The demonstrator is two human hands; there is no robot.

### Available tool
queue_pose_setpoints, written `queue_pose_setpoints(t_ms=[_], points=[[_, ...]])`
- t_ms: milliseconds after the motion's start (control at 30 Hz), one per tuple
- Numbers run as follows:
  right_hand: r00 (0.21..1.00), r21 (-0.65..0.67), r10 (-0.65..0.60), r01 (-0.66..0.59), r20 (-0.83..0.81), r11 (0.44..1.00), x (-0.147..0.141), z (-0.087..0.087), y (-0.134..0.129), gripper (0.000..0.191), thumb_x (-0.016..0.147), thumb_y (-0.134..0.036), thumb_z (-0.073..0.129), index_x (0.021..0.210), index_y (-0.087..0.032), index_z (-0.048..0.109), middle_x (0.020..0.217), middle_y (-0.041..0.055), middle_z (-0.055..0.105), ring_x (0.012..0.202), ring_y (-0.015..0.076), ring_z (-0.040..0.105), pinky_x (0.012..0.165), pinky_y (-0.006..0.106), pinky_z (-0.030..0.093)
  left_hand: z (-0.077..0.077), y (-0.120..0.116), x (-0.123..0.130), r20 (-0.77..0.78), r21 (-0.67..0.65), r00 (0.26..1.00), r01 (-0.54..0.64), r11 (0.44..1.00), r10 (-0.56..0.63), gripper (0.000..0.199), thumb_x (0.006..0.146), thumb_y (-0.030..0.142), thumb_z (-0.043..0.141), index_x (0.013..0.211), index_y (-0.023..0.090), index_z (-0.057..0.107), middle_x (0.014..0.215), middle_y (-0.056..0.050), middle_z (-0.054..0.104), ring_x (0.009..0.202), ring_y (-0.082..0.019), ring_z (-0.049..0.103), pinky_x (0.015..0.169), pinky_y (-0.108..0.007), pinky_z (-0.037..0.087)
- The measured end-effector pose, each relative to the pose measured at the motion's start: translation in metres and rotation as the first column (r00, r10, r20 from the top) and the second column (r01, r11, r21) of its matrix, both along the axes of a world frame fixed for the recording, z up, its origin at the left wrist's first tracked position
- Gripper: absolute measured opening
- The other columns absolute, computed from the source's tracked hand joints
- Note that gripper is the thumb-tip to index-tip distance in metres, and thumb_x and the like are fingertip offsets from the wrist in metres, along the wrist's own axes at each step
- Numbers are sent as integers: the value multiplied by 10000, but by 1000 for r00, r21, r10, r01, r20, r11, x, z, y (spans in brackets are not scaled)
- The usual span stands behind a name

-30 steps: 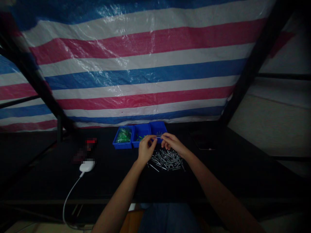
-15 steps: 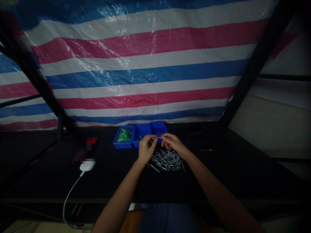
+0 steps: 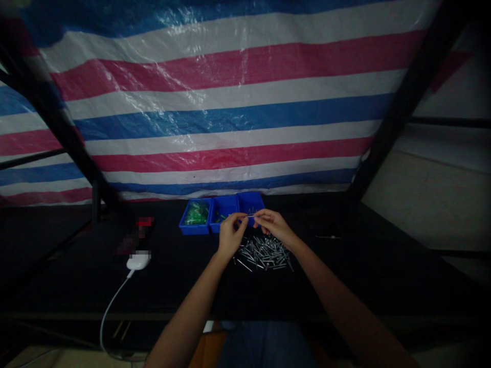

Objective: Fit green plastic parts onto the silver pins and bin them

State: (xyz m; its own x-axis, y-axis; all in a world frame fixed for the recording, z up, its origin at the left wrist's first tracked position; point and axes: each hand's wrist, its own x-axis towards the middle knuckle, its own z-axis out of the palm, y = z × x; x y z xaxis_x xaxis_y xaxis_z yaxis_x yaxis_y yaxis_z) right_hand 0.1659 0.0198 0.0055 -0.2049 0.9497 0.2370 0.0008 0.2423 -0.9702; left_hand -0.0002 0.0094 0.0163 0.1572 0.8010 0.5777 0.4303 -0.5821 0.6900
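Between my two hands a thin metal screw (image 3: 250,216) lies level, in front of the right-hand blue bin (image 3: 251,199). The fingertips of my left hand (image 3: 231,234) are closed at its left end. My right hand (image 3: 274,224) pinches the right end, its other fingers curled. A small piece may sit on the screw, too small to make out. Below my hands a heap of silvery screws (image 3: 264,254) is spread on the black table (image 3: 184,286). A few more screws show inside the right-hand bin.
The middle blue bin (image 3: 225,203) holds a few small green pieces. Many green pieces (image 3: 197,213) fill the left bin (image 3: 183,230). Further left lie a white device (image 3: 138,261) with a cable and a blurred red item (image 3: 144,222). A striped sheet (image 3: 230,122) hangs behind.
The fingers of my right hand have shifted slightly around the screw's right end. My left hand stays almost where it was, and the heap and bins look the same.
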Motion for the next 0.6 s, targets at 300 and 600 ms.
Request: queue_pose_setpoints(t_ms=[300,600], points=[[908,318,-324,234,266,919,-1,1,-6,271,762,-422,508,810,-182,622,648,17,618,522,113,523,481,214,376,-5,3,-1,-72,-64,997,0,998,-4,268,827,345,469,967,161,605,798,-35,632,688,-132,557,609,-222,421],[569,410,-617,462,544,787,8,8,-10,238,774,-404,477,829,-254,653,697,-12,653,558,120,556,504,212,331,-5,1,-1,-84,-51,996,-19,999,15,261,831,344,460,956,167,605,764,-22,615,644,-119,538,603,-217,411]])
